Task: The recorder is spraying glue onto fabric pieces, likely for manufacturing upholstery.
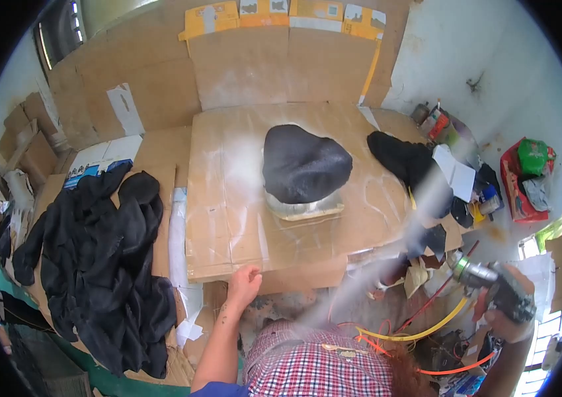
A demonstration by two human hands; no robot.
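Observation:
A black, slightly glossy sheet of soft material (307, 165) lies draped over a pale block (307, 210) in the middle of a cardboard-covered worktop (221, 245). My right hand (511, 329) is wrapped round a spray gun (476, 273) with a silver head, out at the right. The gun's head faces left, apart from the black piece. My left hand (244, 286) is closed in a loose fist at the worktop's front edge. I see nothing in it; whether it touches the cardboard, I cannot tell.
Black fabric pieces (106, 264) are heaped at the left. More dark cloth (400, 155) lies at the worktop's right. A yellow hose (420, 335) and an orange hose (456, 370) run below the gun. Cardboard panels (241, 73) stand behind. A pale blurred streak crosses the right half.

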